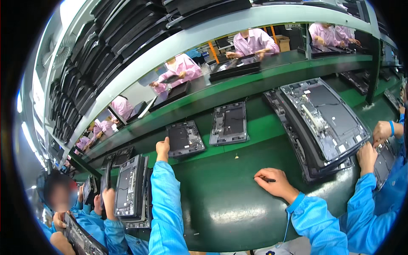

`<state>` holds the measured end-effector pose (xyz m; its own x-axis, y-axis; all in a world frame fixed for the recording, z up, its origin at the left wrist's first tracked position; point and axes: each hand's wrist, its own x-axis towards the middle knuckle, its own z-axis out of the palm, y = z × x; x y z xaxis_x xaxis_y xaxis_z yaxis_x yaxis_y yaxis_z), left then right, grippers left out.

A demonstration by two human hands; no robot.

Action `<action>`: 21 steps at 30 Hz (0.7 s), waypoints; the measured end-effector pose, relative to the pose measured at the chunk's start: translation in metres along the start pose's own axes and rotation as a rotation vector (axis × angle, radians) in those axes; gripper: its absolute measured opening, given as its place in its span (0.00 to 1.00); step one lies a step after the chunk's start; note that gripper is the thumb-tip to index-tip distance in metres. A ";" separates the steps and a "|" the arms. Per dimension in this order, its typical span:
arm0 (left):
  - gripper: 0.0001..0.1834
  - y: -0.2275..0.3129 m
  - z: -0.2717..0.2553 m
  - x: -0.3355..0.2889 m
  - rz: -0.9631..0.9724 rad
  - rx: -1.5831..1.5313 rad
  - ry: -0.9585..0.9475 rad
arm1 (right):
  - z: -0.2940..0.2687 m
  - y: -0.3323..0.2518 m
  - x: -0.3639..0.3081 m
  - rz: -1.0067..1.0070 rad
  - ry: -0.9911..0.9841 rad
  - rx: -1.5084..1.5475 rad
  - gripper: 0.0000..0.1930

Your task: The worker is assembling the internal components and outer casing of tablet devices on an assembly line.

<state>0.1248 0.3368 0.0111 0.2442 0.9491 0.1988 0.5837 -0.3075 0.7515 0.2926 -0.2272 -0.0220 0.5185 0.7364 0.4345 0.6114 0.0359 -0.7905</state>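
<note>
Stretched far forward in a blue sleeve, my left hand (162, 149) is closed on the left edge of an opened tablet (185, 138) with a bare circuit board and dark battery area. My right hand (277, 183) rests low over the green table, its fingers curled around a small black stick-like tool (267, 179); most of the tool is hidden in the palm. A blue wrist strap (296, 201) with a cord circles that wrist. Just right of the held tablet lies a second opened tablet (228, 123).
Tall stacks of opened tablets stand at the right (325, 121) and left (128, 187). A co-worker's hands (374, 146) work at the right edge; another person sits at lower left. Beyond the green conveyor belt (263, 148), a shelf frame (204, 27) bears black trays, with people in pink behind.
</note>
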 end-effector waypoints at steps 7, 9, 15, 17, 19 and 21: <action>0.35 0.156 0.094 -0.157 0.462 0.468 -0.025 | -0.005 -0.005 -0.004 0.055 0.051 -0.030 0.05; 0.49 0.160 0.129 -0.167 0.344 0.664 -0.228 | -0.002 -0.008 -0.004 0.032 0.035 -0.016 0.04; 0.54 0.164 0.160 -0.168 0.267 0.402 -0.086 | 0.007 -0.001 -0.003 0.089 0.058 0.009 0.04; 0.56 0.194 0.154 -0.188 0.279 0.088 -0.144 | 0.000 0.010 -0.004 0.069 0.116 -0.022 0.05; 0.48 0.197 0.119 -0.189 0.395 0.054 -0.055 | 0.005 0.002 0.003 -0.025 0.105 0.016 0.05; 0.38 0.198 0.098 -0.195 0.403 -0.142 -0.121 | -0.001 -0.018 0.002 0.130 0.098 0.107 0.08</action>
<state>0.2687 0.0840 0.0593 0.5243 0.7382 0.4246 0.3132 -0.6308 0.7100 0.2832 -0.2274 -0.0063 0.6477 0.6705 0.3618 0.4713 0.0205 -0.8817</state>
